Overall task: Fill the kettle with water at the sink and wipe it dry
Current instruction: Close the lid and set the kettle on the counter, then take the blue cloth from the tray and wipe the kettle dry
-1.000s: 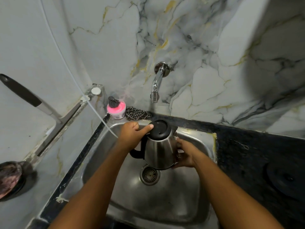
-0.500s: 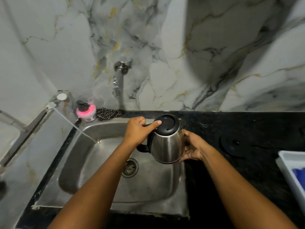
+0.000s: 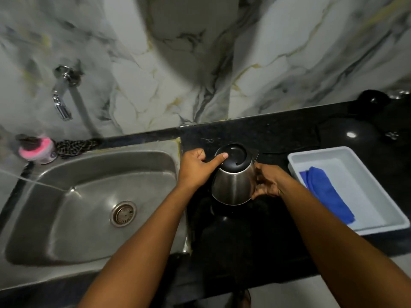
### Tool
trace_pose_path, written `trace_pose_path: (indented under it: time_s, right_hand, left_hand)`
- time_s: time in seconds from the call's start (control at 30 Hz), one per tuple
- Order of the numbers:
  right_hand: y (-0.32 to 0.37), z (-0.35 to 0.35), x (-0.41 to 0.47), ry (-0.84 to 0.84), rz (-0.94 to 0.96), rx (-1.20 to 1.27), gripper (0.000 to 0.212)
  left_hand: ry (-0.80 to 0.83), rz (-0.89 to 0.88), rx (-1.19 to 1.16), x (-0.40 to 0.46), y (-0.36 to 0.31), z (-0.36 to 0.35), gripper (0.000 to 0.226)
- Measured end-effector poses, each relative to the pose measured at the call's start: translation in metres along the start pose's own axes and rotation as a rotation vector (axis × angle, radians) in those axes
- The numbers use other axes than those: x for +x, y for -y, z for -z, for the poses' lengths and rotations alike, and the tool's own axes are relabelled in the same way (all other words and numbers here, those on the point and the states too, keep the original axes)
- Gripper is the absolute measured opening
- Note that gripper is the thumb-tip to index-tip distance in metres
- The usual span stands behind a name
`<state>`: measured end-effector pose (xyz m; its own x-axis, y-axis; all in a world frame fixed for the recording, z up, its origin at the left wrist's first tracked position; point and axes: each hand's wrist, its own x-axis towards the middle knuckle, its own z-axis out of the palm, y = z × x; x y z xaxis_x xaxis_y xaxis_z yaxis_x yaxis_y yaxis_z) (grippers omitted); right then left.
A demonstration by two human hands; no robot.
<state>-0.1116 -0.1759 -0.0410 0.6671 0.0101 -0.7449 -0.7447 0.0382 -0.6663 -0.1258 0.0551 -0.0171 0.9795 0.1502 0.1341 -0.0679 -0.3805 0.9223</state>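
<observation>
A steel kettle (image 3: 232, 186) with a shut black lid is over the black counter (image 3: 244, 236), just right of the steel sink (image 3: 73, 223). My left hand (image 3: 195, 168) grips its handle, thumb resting on the lid. My right hand (image 3: 268, 183) is pressed against the kettle's right side. A blue cloth (image 3: 325, 193) lies in a white tray (image 3: 382, 221) to the right. The wall tap (image 3: 61, 101) is above the sink's far left; no water stream shows.
A pink tub with a dark scrubber (image 3: 36, 147) and a patterned cloth (image 3: 75, 145) sit on the sink's back rim. Dark rounded objects (image 3: 349, 134) stand at the counter's far right. A marble wall rises behind.
Both hands have carried the kettle rightwards from over the sink drain to over the black counter. The view has swung right, bringing the tray and blue cloth fully into sight.
</observation>
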Motion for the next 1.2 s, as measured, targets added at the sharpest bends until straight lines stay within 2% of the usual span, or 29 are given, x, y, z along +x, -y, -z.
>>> trace_pose_path:
  time_s: [0.23, 0.4, 0.93, 1.0, 1.13, 1.2]
  right_hand:
    - [-0.017, 0.031, 0.002, -0.051, -0.045, 0.003, 0.028]
    - [-0.025, 0.035, 0.004, -0.051, -0.073, -0.001, 0.033]
    - [-0.036, 0.046, 0.01, -0.077, -0.033, 0.043, 0.028]
    - [-0.033, 0.059, 0.007, -0.162, 0.045, 0.018, 0.021]
    - [-0.025, 0.117, -0.007, -0.465, 0.271, 0.014, 0.012]
    - [-0.028, 0.158, -0.013, -0.666, 0.329, -0.147, 0.015]
  left_hand:
    - [-0.012, 0.029, 0.054, -0.023, -0.006, -0.035, 0.076]
    - [-0.044, 0.063, 0.086, -0.034, -0.004, -0.046, 0.077]
    - [-0.021, 0.079, 0.173, -0.037, -0.004, -0.051, 0.075]
    - [-0.009, 0.068, 0.182, -0.035, -0.002, -0.052, 0.076]
    - [-0.01, 0.079, 0.202, -0.034, 0.002, -0.055, 0.076]
    - [-0.004, 0.092, 0.194, -0.036, 0.002, -0.056, 0.076]
